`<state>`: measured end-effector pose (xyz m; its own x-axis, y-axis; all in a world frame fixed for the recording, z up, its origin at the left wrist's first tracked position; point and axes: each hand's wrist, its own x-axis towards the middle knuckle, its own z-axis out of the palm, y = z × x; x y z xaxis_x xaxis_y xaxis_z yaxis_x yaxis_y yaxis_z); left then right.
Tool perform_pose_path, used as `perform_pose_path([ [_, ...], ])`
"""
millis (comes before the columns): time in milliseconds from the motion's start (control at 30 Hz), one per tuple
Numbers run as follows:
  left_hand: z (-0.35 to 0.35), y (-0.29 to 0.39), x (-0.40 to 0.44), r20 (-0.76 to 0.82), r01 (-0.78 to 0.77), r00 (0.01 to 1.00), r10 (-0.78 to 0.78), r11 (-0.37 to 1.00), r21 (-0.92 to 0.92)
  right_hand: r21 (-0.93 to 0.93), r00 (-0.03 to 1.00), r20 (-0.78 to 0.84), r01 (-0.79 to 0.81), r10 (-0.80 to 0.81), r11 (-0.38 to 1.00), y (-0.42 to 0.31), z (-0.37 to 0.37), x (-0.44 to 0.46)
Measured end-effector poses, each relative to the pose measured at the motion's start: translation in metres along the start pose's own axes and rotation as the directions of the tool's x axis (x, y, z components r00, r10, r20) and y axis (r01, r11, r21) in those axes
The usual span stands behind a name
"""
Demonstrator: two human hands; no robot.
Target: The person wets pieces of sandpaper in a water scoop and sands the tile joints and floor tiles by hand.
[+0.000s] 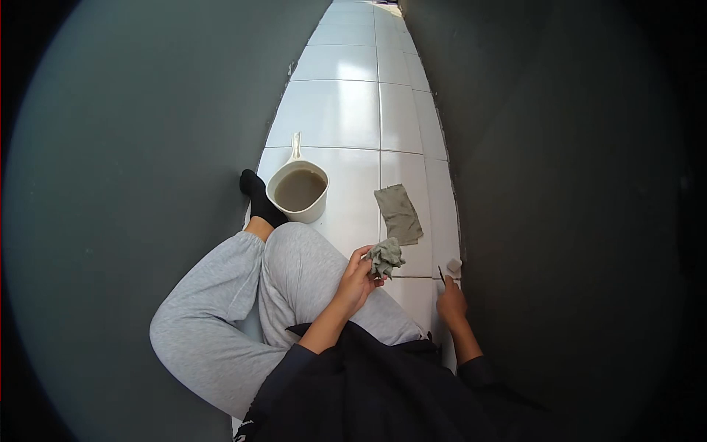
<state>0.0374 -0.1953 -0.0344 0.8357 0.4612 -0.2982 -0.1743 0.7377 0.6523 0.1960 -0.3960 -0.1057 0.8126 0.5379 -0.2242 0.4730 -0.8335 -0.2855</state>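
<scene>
My left hand (355, 280) is closed around the near side of a crumpled grey-green wad (386, 258), held above the floor beside my knee. Whether it is cloth, paper or clay I cannot tell. Just beyond it, a flat, folded grey-brown sheet (399, 214) lies on the tiles. Low by the right wall, my right hand (451, 300) is closed on a thin dark stick-like tool (441, 273), whose tip points away from me. A small whitish block (454, 267) is right at the fingertips; I cannot make out whether they touch it.
A white dipper (319, 213) with murky brownish water stands on the white tiled floor (342, 110), near my black-socked foot (259, 197), its handle pointing away. Dark grey walls (147, 147) rise close on both sides. My legs in grey trousers (298, 258) are folded at the left.
</scene>
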Motion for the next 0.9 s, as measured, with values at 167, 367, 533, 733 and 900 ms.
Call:
perform_pose_path([
  [167,0.017,0.016,-0.032,-0.068,-0.104,0.992,0.109,0.992,0.065,-0.039,0.963,-0.14,0.226,-0.23,0.973,-0.009,0.003,0.026],
  [367,0.037,0.058,-0.066,-0.074,-0.289,0.952,0.296,0.953,0.096,0.239,0.956,-0.22,0.247,-0.196,0.939,-0.028,0.007,0.05],
  [533,0.054,0.104,-0.048,-0.12,-0.479,0.863,0.491,0.87,0.117,0.346,0.916,-0.343,0.329,-0.208,0.878,-0.011,0.028,0.064],
  [733,0.067,0.09,0.021,-0.023,-0.385,0.916,0.4,0.895,0.227,0.156,0.852,-0.472,0.333,-0.225,0.93,0.002,0.046,0.041],
  [900,0.059,0.048,0.047,0.107,-0.161,0.985,0.136,0.947,0.279,0.113,0.88,-0.428,0.276,-0.204,0.955,-0.001,0.053,0.007],
])
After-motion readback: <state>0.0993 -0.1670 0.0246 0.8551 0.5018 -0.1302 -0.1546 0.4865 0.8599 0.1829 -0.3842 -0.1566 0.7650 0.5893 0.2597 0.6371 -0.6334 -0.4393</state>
